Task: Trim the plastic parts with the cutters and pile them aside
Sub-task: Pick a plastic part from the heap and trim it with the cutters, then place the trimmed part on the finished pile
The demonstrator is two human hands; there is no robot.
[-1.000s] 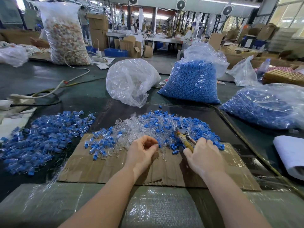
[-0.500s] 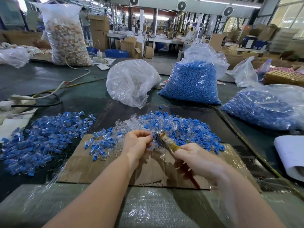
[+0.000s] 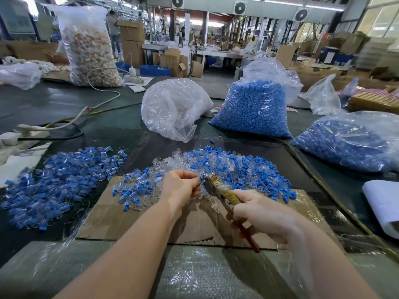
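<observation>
A heap of blue and clear plastic parts (image 3: 233, 167) lies across the far edge of a cardboard sheet (image 3: 112, 214). My left hand (image 3: 180, 187) pinches one small part, mostly hidden by my fingers, just above the cardboard. My right hand (image 3: 259, 214) grips the tape-wrapped handles of the cutters (image 3: 220, 189). The cutters' metal jaws touch the part at my left fingertips. A second spread of blue and clear parts (image 3: 56, 182) lies on the dark table to the left.
A crumpled clear bag (image 3: 172, 106) and a full bag of blue parts (image 3: 254, 106) stand behind the heap. Another bag of blue parts (image 3: 354, 141) lies at right, with a white roll (image 3: 384, 203) in front of it. Cables (image 3: 64, 124) run at left.
My right hand lifted the cutters out of the heap and swung their jaws left to the part in my left hand. My left hand rose slightly and closed on that part.
</observation>
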